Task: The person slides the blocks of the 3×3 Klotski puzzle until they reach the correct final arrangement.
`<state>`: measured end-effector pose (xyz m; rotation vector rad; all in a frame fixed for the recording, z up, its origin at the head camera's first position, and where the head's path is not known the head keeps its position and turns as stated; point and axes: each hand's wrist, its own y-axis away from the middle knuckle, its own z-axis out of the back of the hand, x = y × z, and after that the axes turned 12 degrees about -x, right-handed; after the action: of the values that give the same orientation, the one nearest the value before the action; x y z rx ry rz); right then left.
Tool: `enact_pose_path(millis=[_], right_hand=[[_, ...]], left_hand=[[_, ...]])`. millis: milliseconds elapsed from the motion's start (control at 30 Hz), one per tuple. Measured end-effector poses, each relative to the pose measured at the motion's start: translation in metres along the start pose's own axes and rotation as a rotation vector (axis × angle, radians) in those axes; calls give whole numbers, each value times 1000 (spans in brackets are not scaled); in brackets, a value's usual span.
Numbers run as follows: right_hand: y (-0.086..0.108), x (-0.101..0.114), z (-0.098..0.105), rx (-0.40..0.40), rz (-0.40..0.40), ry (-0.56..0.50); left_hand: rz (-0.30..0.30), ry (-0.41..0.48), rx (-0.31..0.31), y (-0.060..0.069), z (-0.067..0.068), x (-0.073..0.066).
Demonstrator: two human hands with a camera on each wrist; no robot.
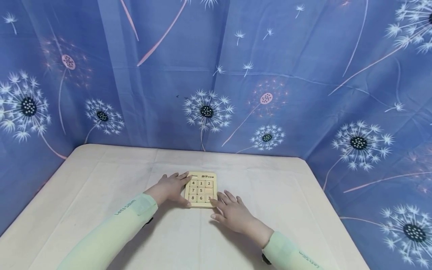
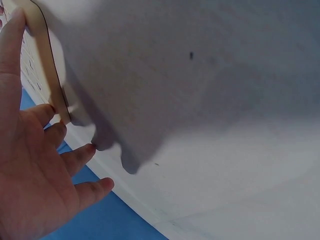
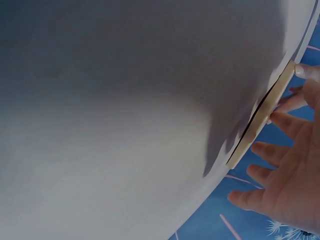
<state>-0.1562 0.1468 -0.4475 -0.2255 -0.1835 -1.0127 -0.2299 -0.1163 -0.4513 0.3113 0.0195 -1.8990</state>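
Note:
A wooden sliding number puzzle [image 1: 202, 205] lies flat on the table, its tiles reading 4 1 2, 7 5 and a gap, then 8 6 3. My left hand [image 1: 171, 189] holds its left side, thumb at the near corner and index finger near the far one. The left wrist view shows that thumb on the frame's edge [image 2: 47, 65], other fingers spread. My right hand [image 1: 234, 215] touches the 3 tile [image 1: 208, 198] with its index fingertip; its remaining fingers extend loosely beside the board. From the right wrist, just the board's thin side [image 3: 262, 117] shows.
A pale cloth covers the table [image 1: 135, 240], which has rounded far corners. Blue curtains [image 1: 162, 112] with dandelion prints hang behind it and along both sides. Light green sleeves [image 1: 111, 228] cover both forearms.

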Motion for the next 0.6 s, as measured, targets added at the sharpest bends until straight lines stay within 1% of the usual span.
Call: enact_pose_path(millis=[300, 600], right_hand=[[2, 1, -2, 5, -6, 18], [1, 3, -4, -3, -13, 22]], left_hand=[[0, 0, 3, 0, -1, 0], [7, 7, -1, 2, 2, -1]])
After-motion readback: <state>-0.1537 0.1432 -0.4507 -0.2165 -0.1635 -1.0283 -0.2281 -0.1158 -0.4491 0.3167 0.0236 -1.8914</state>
